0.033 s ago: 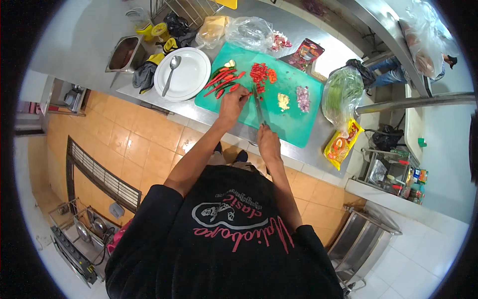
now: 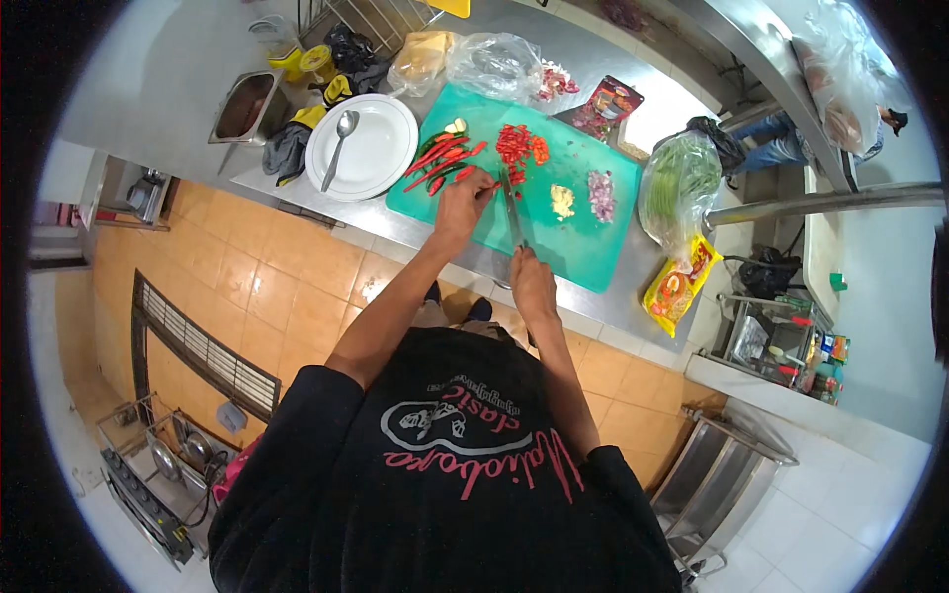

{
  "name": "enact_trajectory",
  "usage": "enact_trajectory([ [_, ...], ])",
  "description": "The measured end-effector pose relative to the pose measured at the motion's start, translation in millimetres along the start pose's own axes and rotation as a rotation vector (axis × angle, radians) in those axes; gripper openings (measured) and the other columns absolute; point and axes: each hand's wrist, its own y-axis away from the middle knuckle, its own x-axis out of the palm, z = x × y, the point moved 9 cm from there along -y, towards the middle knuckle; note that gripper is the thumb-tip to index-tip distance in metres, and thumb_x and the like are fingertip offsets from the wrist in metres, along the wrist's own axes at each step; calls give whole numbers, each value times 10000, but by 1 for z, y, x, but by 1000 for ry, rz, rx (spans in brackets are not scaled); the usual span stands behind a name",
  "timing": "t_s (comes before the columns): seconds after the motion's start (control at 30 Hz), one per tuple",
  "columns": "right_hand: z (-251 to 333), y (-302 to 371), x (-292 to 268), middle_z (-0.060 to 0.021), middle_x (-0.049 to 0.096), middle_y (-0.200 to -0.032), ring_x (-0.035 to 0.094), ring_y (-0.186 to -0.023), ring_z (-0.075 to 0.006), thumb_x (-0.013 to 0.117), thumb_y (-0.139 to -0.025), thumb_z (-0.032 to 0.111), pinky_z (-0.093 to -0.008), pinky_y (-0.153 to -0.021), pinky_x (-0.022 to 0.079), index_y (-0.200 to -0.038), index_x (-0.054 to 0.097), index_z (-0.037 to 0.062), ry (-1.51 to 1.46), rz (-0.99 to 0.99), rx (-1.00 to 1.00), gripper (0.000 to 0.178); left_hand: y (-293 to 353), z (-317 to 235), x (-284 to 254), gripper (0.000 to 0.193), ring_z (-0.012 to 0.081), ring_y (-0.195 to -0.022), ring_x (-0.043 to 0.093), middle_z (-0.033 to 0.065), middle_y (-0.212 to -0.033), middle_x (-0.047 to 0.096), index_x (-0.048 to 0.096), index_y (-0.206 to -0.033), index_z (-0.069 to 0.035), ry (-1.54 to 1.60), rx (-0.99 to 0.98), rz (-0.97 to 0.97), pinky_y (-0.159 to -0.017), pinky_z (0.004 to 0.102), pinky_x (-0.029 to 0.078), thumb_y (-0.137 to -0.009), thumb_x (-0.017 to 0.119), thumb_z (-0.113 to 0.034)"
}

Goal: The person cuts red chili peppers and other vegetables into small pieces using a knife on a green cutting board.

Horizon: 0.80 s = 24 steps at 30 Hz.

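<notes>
My right hand (image 2: 534,282) is closed round the handle of a kitchen knife (image 2: 513,214), its blade pointing away from me over a green cutting board (image 2: 593,255). Just left of the blade, my left hand (image 2: 465,206) pinches a red chili (image 2: 496,185), mostly hidden by the fingers. Beyond the blade tip lies a heap of chopped red chili (image 2: 513,144). Several whole red chilies (image 2: 442,158) rest at the board's left, with pale garlic cloves (image 2: 456,127) behind them. Right of the knife are small piles of minced garlic (image 2: 562,202) and chopped shallot (image 2: 601,196).
Left of the board stands a white plate (image 2: 381,148) with a spoon (image 2: 341,143) on it. A metal container (image 2: 249,107) is farther left. At the right lie a bag of green vegetables (image 2: 682,183) and a yellow packet (image 2: 682,287). Another person's legs (image 2: 774,146) show behind a metal rail.
</notes>
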Motion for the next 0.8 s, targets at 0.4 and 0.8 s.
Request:
enact_trajectory([
  [0.4,2,1,10,-277,638,-734,645,-713,-448,381,-995,286,-543,-646,531,-883,602,-28,70,32,21,399,-7,7,5,246,272,-789,688,144,-855,684,563,-960,-46,30,-43,-26,-647,349,531,-767,676,56],
  [0.8,12,-13,15,-304,627,-759,625,-747,-477,382,-994,265,-558,-681,511,-893,593,-35,48,55,8,380,-12,8,7,247,240,-725,677,131,-813,668,547,-945,-37,97,-22,-40,-618,330,517,-758,666,74],
])
